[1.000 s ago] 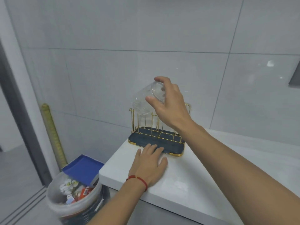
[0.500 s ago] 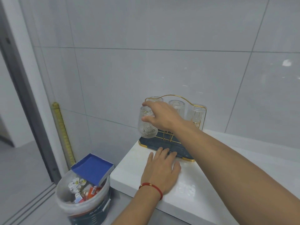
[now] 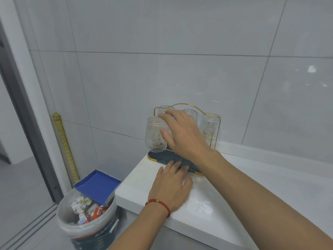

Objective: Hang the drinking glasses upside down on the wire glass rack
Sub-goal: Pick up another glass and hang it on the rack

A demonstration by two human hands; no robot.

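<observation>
Right hand (image 3: 182, 134) reaches over the gold wire glass rack (image 3: 187, 105), fingers spread and loosened; index fingertip lies on the upturned base of a patterned drinking glass (image 3: 155, 135), thumb against its side wall. Whether this is a light grip or a mere touch cannot be told. That glass sits mouth-down at the rack's front corner, just left of the right palm, its rim low over the dark drip tray (image 3: 158, 156). Behind the right fingers, two more inverted glasses (image 3: 191, 113) stand on the back row; to the right of the wrist, another ribbed glass (image 3: 210, 123) hangs upside down with a smaller one below it. Left hand (image 3: 171, 184) rests flat, palm down and holding nothing, on the white counter (image 3: 234, 204), fingertips touching the tray's near edge. Red cord bracelet (image 3: 159, 204) on the left wrist. Below and left of the left forearm, a lined waste bucket (image 3: 86, 226) with a blue box (image 3: 98, 185) on top.
</observation>
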